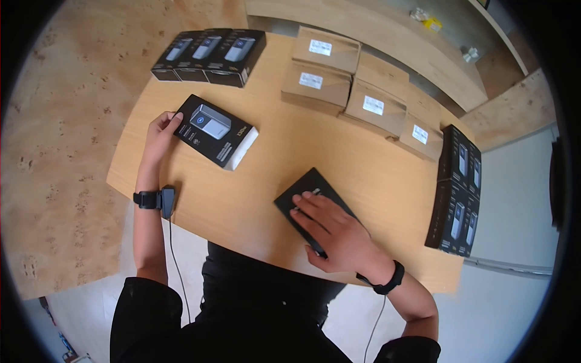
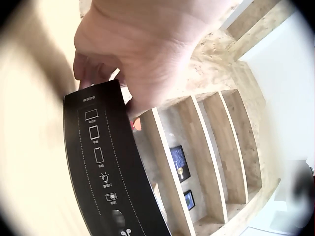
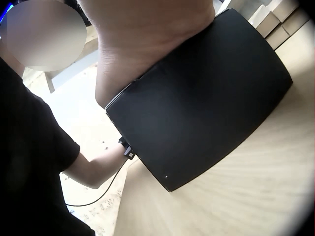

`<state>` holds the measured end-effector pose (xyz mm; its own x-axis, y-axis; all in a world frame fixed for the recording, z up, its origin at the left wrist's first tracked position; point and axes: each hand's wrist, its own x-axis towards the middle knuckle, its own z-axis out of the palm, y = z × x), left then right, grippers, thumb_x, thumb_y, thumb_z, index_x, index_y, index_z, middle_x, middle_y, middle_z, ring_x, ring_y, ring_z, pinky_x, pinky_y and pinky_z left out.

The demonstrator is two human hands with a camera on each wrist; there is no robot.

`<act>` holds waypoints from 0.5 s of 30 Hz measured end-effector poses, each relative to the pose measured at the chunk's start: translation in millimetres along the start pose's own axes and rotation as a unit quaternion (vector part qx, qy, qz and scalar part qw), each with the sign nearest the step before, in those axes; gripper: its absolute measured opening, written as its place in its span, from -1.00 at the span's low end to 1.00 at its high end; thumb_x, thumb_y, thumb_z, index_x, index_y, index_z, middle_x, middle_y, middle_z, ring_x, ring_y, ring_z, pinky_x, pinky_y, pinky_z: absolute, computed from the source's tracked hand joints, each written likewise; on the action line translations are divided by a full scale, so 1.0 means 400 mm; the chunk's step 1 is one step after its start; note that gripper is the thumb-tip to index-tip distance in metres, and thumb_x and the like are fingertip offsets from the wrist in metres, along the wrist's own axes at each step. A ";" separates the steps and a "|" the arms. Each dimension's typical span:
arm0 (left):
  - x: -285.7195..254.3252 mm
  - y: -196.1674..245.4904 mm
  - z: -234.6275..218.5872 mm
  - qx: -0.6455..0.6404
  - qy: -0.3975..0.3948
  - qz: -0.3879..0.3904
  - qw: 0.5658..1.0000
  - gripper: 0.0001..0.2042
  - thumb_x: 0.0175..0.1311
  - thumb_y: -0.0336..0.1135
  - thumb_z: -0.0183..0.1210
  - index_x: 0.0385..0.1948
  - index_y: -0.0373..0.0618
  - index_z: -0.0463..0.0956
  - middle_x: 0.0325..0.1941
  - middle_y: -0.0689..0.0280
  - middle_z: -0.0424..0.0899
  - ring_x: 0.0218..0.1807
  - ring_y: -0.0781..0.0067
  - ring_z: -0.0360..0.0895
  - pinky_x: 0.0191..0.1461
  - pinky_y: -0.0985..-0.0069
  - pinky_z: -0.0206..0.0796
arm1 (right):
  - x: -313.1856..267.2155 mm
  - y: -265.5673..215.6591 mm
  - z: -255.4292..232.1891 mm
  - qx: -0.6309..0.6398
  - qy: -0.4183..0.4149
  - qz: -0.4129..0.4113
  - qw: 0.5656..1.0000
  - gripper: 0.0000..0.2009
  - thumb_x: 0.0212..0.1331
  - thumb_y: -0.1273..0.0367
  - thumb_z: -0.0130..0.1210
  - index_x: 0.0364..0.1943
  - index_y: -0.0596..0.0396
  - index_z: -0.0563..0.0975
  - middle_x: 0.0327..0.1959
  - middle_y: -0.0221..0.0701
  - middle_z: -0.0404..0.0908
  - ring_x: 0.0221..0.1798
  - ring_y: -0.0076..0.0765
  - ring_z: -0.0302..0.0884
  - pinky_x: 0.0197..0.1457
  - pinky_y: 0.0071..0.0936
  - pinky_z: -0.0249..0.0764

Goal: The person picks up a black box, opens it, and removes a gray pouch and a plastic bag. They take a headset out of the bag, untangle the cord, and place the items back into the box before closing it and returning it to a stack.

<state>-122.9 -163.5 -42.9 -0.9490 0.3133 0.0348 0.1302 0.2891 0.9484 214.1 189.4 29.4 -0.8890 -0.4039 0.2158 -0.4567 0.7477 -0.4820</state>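
Note:
My left hand (image 1: 161,134) grips the upper left end of a black box (image 1: 212,130) printed with a silver device; its white end faces lower right. In the left wrist view, the fingers of the left hand (image 2: 133,59) bend behind the end of the black box (image 2: 106,152), whose side carries small icons. Nearer my body, my right hand (image 1: 339,236) lies over a plain dark box (image 1: 308,178), fingers fairly straight across its face and thumb near its lower edge. The right wrist view has the dark box (image 3: 197,103) beside the palm (image 3: 142,44); the fingertips are hidden there.
Three black boxes (image 1: 209,54) stand side by side at the back left of the table (image 1: 260,212). Several brown cartons (image 1: 315,81) line the back right. Stacked black boxes (image 1: 457,190) stand at the right edge. Cables (image 1: 175,254) hang from both wrists.

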 end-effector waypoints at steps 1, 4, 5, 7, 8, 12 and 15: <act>-0.025 -0.005 0.022 -0.020 -0.024 0.003 1.000 -0.78 0.58 -0.19 0.20 -0.27 -0.11 0.59 -0.32 0.58 0.59 -0.20 0.79 0.41 -0.04 0.72 0.21 | -0.005 -0.013 0.005 0.007 0.000 0.002 1.000 -0.36 -0.01 0.41 0.24 0.29 0.24 0.53 0.49 -0.11 0.43 0.56 0.04 0.33 0.62 -0.09 0.31; -0.109 -0.008 0.068 -0.087 -0.071 0.006 0.994 -0.78 0.61 -0.21 0.14 -0.29 -0.09 0.53 -0.37 0.62 0.48 -0.24 0.80 0.35 -0.07 0.70 0.19 | -0.015 -0.044 0.021 0.019 0.003 0.001 1.000 -0.37 -0.05 0.44 0.26 0.27 0.21 0.56 0.47 -0.12 0.45 0.53 0.05 0.38 0.58 -0.07 0.38; -0.136 0.010 0.088 -0.115 -0.078 0.007 0.990 -0.77 0.63 -0.21 0.13 -0.30 -0.08 0.52 -0.38 0.63 0.44 -0.25 0.80 0.32 -0.08 0.70 0.18 | -0.017 -0.053 0.026 0.018 0.005 0.004 1.000 -0.37 -0.05 0.44 0.27 0.27 0.21 0.56 0.46 -0.11 0.45 0.53 0.05 0.38 0.58 -0.08 0.38; -0.172 0.038 0.120 -0.150 -0.075 0.003 0.986 -0.78 0.64 -0.22 0.11 -0.30 -0.08 0.50 -0.39 0.64 0.40 -0.26 0.80 0.30 -0.08 0.70 0.17 | -0.021 -0.078 0.039 0.018 0.005 0.007 1.000 -0.38 -0.05 0.45 0.27 0.26 0.21 0.56 0.45 -0.11 0.46 0.53 0.06 0.38 0.57 -0.08 0.38; -0.188 0.048 0.133 -0.159 -0.065 -0.002 0.985 -0.78 0.64 -0.23 0.10 -0.29 -0.09 0.50 -0.38 0.64 0.40 -0.26 0.80 0.30 -0.08 0.70 0.16 | -0.018 -0.091 0.044 0.020 0.005 0.010 1.000 -0.38 -0.05 0.45 0.28 0.25 0.21 0.56 0.44 -0.11 0.47 0.52 0.06 0.38 0.57 -0.08 0.39; -0.228 0.005 0.168 -0.215 -0.039 -0.007 0.976 -0.79 0.64 -0.24 0.10 -0.26 -0.11 0.50 -0.31 0.61 0.47 -0.19 0.81 0.35 -0.03 0.70 0.19 | -0.001 -0.137 0.071 0.025 0.005 0.016 1.000 -0.39 -0.07 0.46 0.28 0.23 0.18 0.57 0.42 -0.13 0.47 0.50 0.08 0.40 0.56 -0.08 0.40; -0.243 0.012 0.196 -0.202 -0.007 0.004 0.979 -0.79 0.64 -0.25 0.10 -0.25 -0.14 0.50 -0.29 0.59 0.48 -0.15 0.81 0.36 -0.01 0.70 0.20 | 0.005 -0.159 0.083 0.029 0.002 0.017 0.999 -0.41 -0.08 0.46 0.29 0.21 0.16 0.59 0.41 -0.15 0.46 0.49 0.08 0.40 0.56 -0.07 0.41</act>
<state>-7.3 -121.7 -66.6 -0.9442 0.3269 0.0414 0.0113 -0.0935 0.9956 242.4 123.4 32.3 -0.9044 -0.3758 0.2022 -0.4233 0.7291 -0.5378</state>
